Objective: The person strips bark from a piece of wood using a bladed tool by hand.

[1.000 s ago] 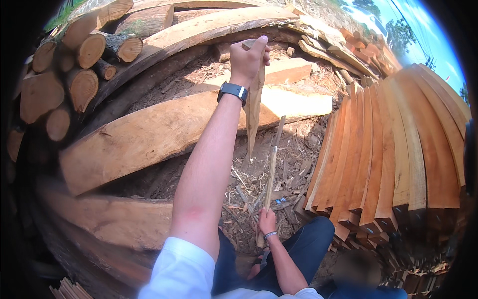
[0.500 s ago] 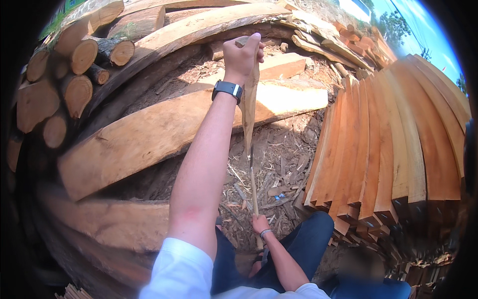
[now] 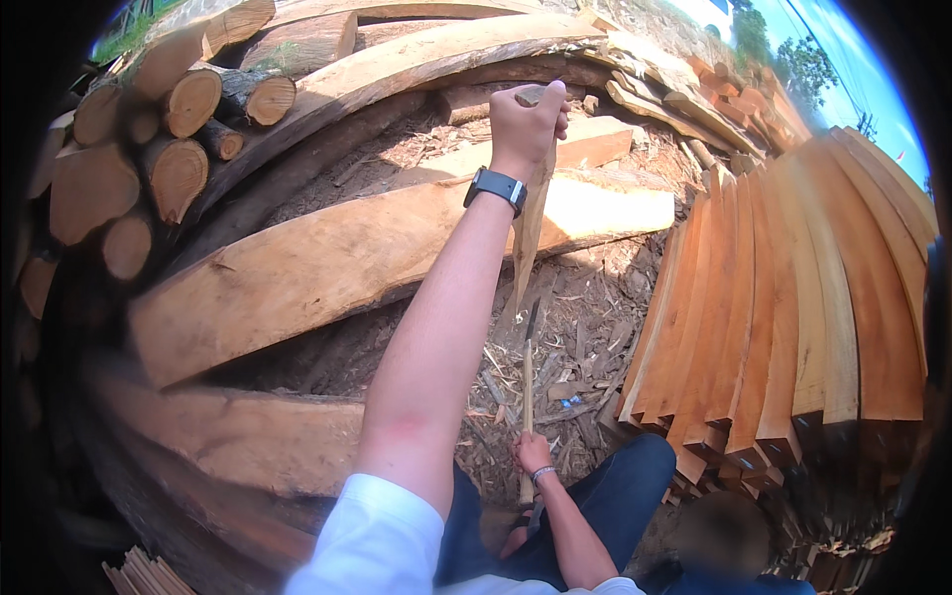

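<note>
left hand (image 3: 529, 117): grip clenched on top of tapered wood slat (image 3: 527, 238), held upright above chip-strewn ground | right hand (image 3: 531, 452): grasping thin stick (image 3: 528, 387), just below slat tip | stacked planks (image 3: 793, 297) right of slat

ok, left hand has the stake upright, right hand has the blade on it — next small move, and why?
Probably a short downward stroke with the right hand. Its long-handled blade already points up against the tapered lower end of the wood stake, which the left hand holds upright at its top. Chips litter the ground below.
</note>
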Demonstrator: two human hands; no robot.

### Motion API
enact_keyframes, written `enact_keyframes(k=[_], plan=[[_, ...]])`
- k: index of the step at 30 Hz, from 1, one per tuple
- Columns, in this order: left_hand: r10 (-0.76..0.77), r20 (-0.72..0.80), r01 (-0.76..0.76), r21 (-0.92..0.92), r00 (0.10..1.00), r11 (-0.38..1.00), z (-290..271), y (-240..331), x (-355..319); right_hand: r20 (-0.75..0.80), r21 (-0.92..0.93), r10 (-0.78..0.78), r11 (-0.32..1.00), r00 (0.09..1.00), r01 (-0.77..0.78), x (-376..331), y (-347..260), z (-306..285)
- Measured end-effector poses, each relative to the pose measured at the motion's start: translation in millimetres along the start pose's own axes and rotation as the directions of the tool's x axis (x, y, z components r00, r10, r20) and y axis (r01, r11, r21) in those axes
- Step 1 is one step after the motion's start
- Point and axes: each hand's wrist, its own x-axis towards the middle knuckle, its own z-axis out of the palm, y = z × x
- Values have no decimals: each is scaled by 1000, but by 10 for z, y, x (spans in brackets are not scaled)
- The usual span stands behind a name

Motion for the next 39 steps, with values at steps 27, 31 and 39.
enact_keyframes(k=[27, 31, 39], plan=[[161, -425, 67, 475, 891, 878, 270, 58, -86, -76, -560, -244, 813, 967, 161, 71, 249, 11], [303, -573, 76, 543, 761, 836, 204, 84, -93, -96, -529, -148, 845, 984, 75, -13, 80, 27], [280, -654, 237, 586, 702, 775, 15, -19, 37, -71, -413, -205, 897, 976, 159, 219, 411, 134]])
